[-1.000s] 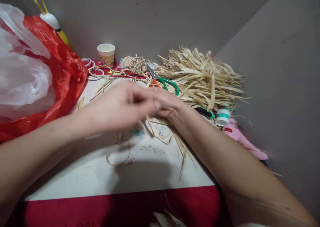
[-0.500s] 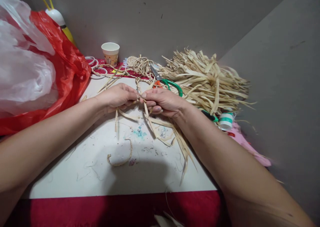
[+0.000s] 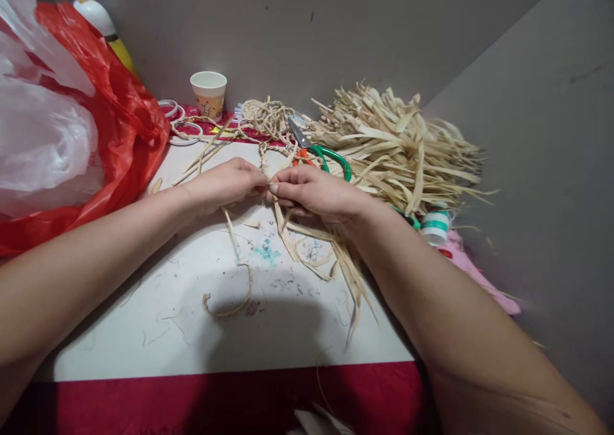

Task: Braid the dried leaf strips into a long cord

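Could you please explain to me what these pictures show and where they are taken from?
There is no machine here: a person's bare left hand and right hand do the work. Every picture comes from one camera worn on the head, looking forward and down. Both hands pinch a braided cord of dry, pale strips where their fingertips meet. On or around the white board lie a large bundle of strips, green-handled scissors, a paper cup and a short curved cord.
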Demonstrator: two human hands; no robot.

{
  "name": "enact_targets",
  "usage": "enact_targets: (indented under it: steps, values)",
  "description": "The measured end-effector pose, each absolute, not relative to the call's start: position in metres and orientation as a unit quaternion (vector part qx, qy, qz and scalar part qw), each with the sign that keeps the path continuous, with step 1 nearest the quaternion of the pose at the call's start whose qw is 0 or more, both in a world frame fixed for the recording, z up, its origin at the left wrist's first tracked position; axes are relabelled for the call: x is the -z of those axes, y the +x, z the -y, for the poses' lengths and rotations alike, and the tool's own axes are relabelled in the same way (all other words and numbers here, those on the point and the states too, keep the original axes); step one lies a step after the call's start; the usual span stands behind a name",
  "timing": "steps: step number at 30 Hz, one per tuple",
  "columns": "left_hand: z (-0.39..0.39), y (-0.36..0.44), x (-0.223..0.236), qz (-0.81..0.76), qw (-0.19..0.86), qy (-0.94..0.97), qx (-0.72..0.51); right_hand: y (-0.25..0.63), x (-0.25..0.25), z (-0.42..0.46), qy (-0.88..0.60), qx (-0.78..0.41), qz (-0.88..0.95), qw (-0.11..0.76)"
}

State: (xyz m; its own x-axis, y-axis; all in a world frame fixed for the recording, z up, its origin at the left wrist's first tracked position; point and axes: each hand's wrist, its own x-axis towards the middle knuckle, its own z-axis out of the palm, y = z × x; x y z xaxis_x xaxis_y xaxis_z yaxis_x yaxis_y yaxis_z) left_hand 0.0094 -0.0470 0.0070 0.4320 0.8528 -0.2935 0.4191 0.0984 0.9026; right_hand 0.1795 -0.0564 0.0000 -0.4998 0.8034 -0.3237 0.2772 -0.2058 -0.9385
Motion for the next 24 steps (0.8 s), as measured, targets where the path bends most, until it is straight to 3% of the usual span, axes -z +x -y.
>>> enact_targets:
  steps: [6, 16, 24]
  values:
    - [0.0452, 0.0104, -0.0039, -0.489, 0.597, 0.601, -0.209, 0.1782, -0.0029, 0.0579, -0.463, -0.559, 0.661, 0.189]
    - [0.0522, 0.0112, -0.0028, -0.5, 0.513, 0.658, -0.233, 0.187, -0.009, 0.0548, -0.517, -0.523, 0.643, 0.214]
    - [0.0544, 0.0121, -0.0043, -0.506, 0.466, 0.687, -0.236, 0.1823, -0.0041, 0.058, -0.488, -0.615, 0.575, 0.229]
